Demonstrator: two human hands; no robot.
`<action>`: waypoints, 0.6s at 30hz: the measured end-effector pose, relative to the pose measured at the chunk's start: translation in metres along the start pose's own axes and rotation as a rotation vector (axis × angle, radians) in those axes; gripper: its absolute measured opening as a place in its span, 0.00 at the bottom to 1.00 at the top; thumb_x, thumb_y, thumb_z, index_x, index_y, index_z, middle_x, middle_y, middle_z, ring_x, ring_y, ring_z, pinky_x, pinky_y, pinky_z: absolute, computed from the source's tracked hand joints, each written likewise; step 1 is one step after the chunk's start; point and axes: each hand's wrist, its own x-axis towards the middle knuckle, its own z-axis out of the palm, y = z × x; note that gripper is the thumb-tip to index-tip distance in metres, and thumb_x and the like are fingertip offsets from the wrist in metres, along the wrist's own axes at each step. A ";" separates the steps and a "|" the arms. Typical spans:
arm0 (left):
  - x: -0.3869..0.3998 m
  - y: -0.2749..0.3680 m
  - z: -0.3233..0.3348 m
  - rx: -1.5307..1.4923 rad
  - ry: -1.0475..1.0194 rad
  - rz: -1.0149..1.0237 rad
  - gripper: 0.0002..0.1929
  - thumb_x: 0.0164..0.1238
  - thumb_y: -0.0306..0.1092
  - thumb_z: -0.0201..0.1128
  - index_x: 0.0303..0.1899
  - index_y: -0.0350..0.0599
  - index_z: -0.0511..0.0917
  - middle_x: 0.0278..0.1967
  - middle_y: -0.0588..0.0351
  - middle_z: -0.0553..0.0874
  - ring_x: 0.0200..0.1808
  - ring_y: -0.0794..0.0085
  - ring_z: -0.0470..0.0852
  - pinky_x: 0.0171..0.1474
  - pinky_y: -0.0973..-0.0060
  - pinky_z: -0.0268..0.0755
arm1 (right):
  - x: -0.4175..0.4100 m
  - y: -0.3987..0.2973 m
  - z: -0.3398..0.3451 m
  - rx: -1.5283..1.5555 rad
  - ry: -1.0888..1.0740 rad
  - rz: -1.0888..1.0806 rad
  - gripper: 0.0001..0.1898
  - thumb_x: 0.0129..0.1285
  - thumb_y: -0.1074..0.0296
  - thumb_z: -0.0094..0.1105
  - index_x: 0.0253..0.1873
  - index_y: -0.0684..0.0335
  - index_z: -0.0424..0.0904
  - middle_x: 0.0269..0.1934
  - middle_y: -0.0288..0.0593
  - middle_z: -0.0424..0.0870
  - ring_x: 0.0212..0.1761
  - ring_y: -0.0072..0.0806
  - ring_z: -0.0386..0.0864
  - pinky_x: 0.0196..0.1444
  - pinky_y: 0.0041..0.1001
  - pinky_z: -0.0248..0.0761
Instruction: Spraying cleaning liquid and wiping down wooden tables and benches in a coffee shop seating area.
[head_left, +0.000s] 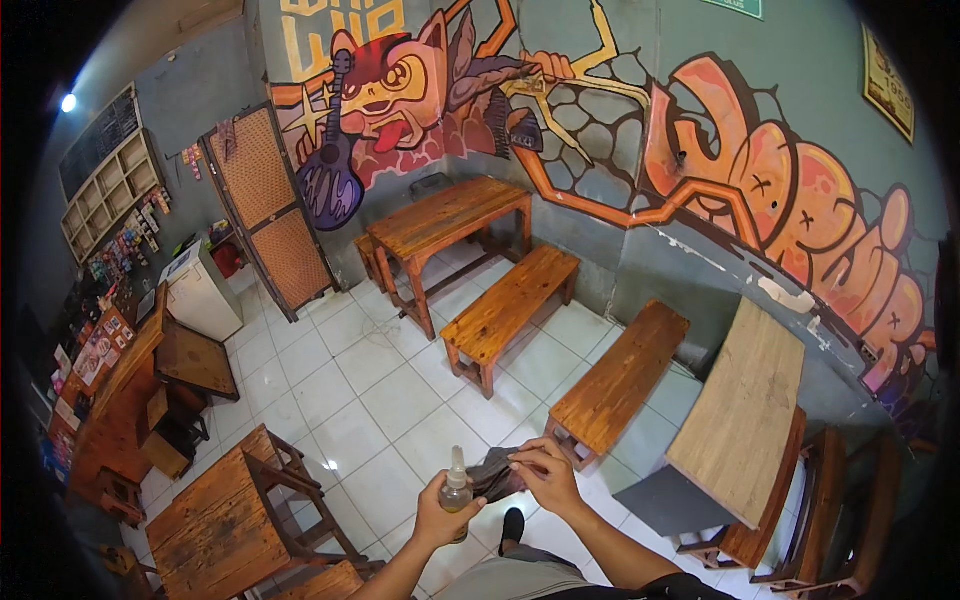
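Observation:
My left hand (442, 511) is closed around a clear spray bottle (456, 491) with a translucent nozzle, held upright and partly filled with liquid. Just right of it, my right hand (546, 474) pinches a crumpled dark grey cloth (495, 474) between thumb and fingers. The cloth hangs between both hands, near the bottle; whether it touches the bottle is hard to tell. Beyond the hands stands a varnished wooden bench (622, 375), and past it a second wooden bench (514, 300) beside a wooden table (450, 214).
A light-topped table (742, 405) stands at right, with more benches beyond it. Another wooden table (217, 517) is at lower left. A counter (112, 390), a white chest-like appliance (199, 292) and a woven folding screen (262, 210) line the left. White floor tiles (382, 390) run between them.

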 end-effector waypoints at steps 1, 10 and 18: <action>0.016 0.001 0.002 -0.001 0.004 0.006 0.20 0.53 0.34 0.77 0.43 0.42 0.76 0.36 0.61 0.82 0.38 0.79 0.79 0.44 0.77 0.73 | 0.012 0.006 0.001 -0.001 0.067 -0.002 0.08 0.61 0.75 0.65 0.45 0.63 0.86 0.47 0.41 0.77 0.45 0.26 0.80 0.44 0.20 0.76; 0.123 0.022 -0.011 0.027 0.069 -0.037 0.20 0.54 0.35 0.77 0.44 0.41 0.77 0.37 0.59 0.83 0.40 0.78 0.81 0.47 0.76 0.73 | 0.155 0.036 0.019 -0.022 0.032 -0.156 0.07 0.60 0.74 0.65 0.43 0.63 0.84 0.50 0.46 0.79 0.54 0.37 0.78 0.56 0.30 0.70; 0.181 0.003 -0.063 -0.106 0.187 0.023 0.28 0.55 0.30 0.75 0.58 0.40 0.73 0.54 0.55 0.80 0.52 0.76 0.78 0.56 0.74 0.72 | 0.230 0.058 0.070 0.094 -0.210 -0.152 0.06 0.62 0.76 0.64 0.44 0.66 0.83 0.43 0.45 0.82 0.45 0.33 0.81 0.48 0.26 0.73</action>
